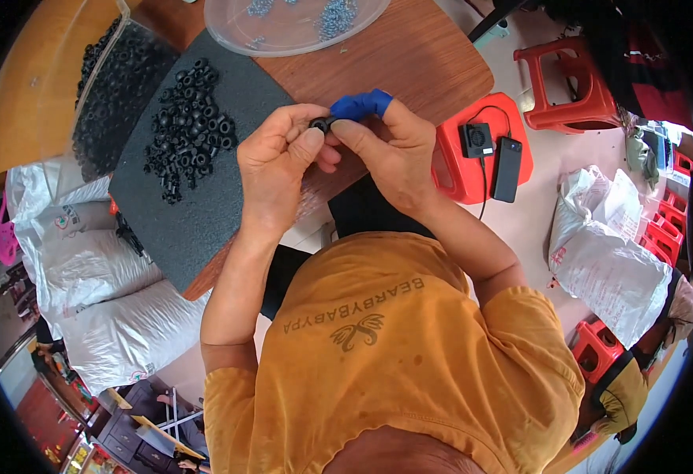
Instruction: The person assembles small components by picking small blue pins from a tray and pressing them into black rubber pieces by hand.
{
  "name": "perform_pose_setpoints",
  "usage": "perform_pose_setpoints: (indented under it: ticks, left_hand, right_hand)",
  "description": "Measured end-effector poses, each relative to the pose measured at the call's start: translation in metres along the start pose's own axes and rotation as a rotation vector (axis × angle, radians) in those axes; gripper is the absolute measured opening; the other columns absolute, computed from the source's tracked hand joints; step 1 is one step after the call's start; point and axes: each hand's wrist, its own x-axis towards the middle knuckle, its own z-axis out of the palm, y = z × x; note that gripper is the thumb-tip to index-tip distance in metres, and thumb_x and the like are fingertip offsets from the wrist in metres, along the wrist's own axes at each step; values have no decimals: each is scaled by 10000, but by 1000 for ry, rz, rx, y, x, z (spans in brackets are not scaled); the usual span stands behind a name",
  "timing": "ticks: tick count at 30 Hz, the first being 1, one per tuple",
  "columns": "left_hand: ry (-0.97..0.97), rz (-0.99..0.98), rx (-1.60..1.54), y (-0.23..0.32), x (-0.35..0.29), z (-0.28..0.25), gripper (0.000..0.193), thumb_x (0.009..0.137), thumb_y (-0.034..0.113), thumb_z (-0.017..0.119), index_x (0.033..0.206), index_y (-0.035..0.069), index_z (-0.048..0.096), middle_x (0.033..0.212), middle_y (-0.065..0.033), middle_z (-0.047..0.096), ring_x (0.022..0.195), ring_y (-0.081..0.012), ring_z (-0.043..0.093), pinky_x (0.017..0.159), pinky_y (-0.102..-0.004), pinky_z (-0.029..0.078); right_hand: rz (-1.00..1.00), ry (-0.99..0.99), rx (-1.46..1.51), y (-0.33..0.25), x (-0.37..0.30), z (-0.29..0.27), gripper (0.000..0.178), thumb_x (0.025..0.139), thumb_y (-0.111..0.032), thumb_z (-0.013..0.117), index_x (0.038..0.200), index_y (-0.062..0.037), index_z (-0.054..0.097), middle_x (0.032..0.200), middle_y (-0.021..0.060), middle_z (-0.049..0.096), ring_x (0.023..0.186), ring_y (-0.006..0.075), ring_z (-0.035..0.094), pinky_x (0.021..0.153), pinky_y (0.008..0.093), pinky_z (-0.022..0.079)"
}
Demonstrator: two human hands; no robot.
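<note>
Both my hands meet above the near edge of a wooden table (pixel 409 55). My left hand (pixel 279 154) pinches a small black ring-shaped part (pixel 319 124) between thumb and fingers. From the other side, my right hand (pixel 394 146) closes its thumb and index finger at the same part; a blue covering (pixel 360 103) wraps that index finger. Whether the right fingers hold a second small piece is hidden. Left of my hands, a pile of small black ring-shaped parts (pixel 192 126) lies on a dark grey mat (pixel 228 83).
A clear shallow tray (pixel 299 49) with small bluish pieces stands at the table's far side. Far left is a clear bin (pixel 113 87) of black parts. White sacks (pixel 117 316) lie below it. On the right are a red stool (pixel 461 170) bearing electronic devices, another red stool (pixel 559 83), and sacks (pixel 611 268).
</note>
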Motion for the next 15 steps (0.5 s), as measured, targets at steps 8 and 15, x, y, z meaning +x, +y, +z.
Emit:
perform_pose_setpoints:
  ticks: [8,15]
  left_hand:
    - [49,26,108,-4,-1,-3,200,865,-3,561,1058,-38,600,785,-54,626,638,-92,586,558,-203,491]
    - [66,5,33,-2,-5,-1,188,863,3,575,1046,-21,608,780,-40,619,637,-87,581,554,-202,492]
  right_hand:
    - [35,-4,56,-4,-1,4,101,795,11,629,893,8,607,812,39,579,710,78,565,609,225,460]
    - [16,-28,17,-1,0,3,107,788,-11,648,888,-7,611,814,38,583,712,74,562,609,225,460]
